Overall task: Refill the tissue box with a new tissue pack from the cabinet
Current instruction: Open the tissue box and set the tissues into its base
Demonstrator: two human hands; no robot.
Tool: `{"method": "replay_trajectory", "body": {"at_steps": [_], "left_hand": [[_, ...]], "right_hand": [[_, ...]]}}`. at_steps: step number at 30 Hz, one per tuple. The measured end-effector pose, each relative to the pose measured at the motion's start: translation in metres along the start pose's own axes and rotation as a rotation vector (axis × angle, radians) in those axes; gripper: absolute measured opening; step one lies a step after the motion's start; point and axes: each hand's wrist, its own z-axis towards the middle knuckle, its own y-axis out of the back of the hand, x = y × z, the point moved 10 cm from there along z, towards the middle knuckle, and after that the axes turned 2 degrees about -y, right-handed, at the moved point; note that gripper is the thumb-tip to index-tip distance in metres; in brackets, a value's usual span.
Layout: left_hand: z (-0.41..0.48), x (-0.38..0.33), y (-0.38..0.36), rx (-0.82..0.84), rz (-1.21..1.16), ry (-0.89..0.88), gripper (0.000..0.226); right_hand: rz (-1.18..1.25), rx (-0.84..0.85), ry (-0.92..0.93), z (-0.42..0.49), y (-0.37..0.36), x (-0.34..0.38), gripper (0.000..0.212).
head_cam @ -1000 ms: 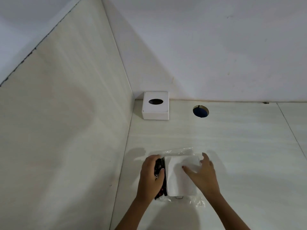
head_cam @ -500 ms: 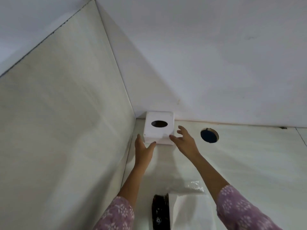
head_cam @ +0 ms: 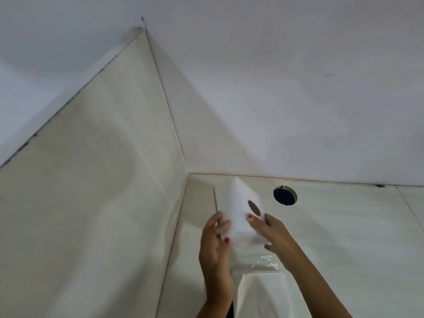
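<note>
The white tissue box (head_cam: pixel 243 212), with a dark oval slot in its top, is lifted off the counter and tipped on its side. My right hand (head_cam: pixel 273 235) grips its near right side. My left hand (head_cam: pixel 215 244) is against its left side and pinches a thin flat panel (head_cam: pixel 215 200) that stands on edge beside the box. Below the hands, the stack of white tissues (head_cam: pixel 261 294) lies on the counter with its clear plastic wrapper (head_cam: pixel 263 263) bunched at the far end. A dark strip next to the stack is mostly hidden by my left wrist.
A pale counter (head_cam: pixel 344 237) meets a pale side panel (head_cam: pixel 91 203) on the left and a white wall (head_cam: pixel 298 111) behind. A round cable hole (head_cam: pixel 285 195) is cut in the counter to the right of the box.
Both hands left the tissue stack, reached to the box in the corner, and now hold it raised and tipped. A thin panel has appeared at its left side. The camera has tilted upward.
</note>
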Motion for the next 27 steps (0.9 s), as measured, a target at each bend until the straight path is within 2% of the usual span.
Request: {"method": "replay_trajectory", "body": {"at_steps": [3, 6, 7, 9, 11, 13, 15, 18, 21, 23, 25, 27], "left_hand": [[-0.046, -0.033, -0.015, 0.141, 0.030, -0.116, 0.035], [-0.077, -0.058, -0.019, 0.171, 0.046, -0.109, 0.015], [-0.082, -0.061, -0.016, 0.141, -0.012, -0.049, 0.019], [-0.091, -0.059, -0.011, 0.105, -0.009, 0.066, 0.046], [-0.101, -0.045, -0.009, 0.133, 0.045, 0.225, 0.069], [-0.120, -0.024, -0.018, 0.298, 0.011, 0.484, 0.083], [-0.142, -0.021, -0.022, 0.473, 0.010, 0.610, 0.078], [-0.149, -0.028, -0.012, 0.533, 0.054, 0.550, 0.071], [-0.154, -0.038, -0.008, 0.591, 0.020, 0.471, 0.083], [-0.157, -0.034, 0.000, 0.548, -0.039, 0.479, 0.084], [-0.159, -0.028, 0.010, 0.480, -0.178, 0.518, 0.073], [-0.163, -0.030, 0.011, 0.483, -0.312, 0.543, 0.085]], "right_hand": [[0.078, 0.093, -0.097, -0.047, 0.008, -0.027, 0.090], [0.239, 0.186, -0.031, -0.093, 0.007, -0.034, 0.091], [0.264, 0.187, 0.002, -0.107, 0.008, -0.036, 0.097], [0.261, 0.164, 0.059, -0.131, 0.010, -0.043, 0.106], [0.262, 0.183, 0.107, -0.155, 0.007, -0.050, 0.105], [0.310, 0.235, 0.139, -0.177, 0.002, -0.057, 0.098], [0.316, 0.269, 0.173, -0.196, -0.001, -0.060, 0.093], [0.248, 0.281, 0.222, -0.213, -0.003, -0.063, 0.090], [0.126, 0.299, 0.244, -0.221, -0.006, -0.061, 0.076], [0.079, 0.323, 0.251, -0.222, -0.005, -0.059, 0.076], [0.223, 0.308, 0.206, -0.222, 0.006, -0.062, 0.077], [0.368, 0.331, 0.195, -0.230, 0.013, -0.057, 0.076]]}}
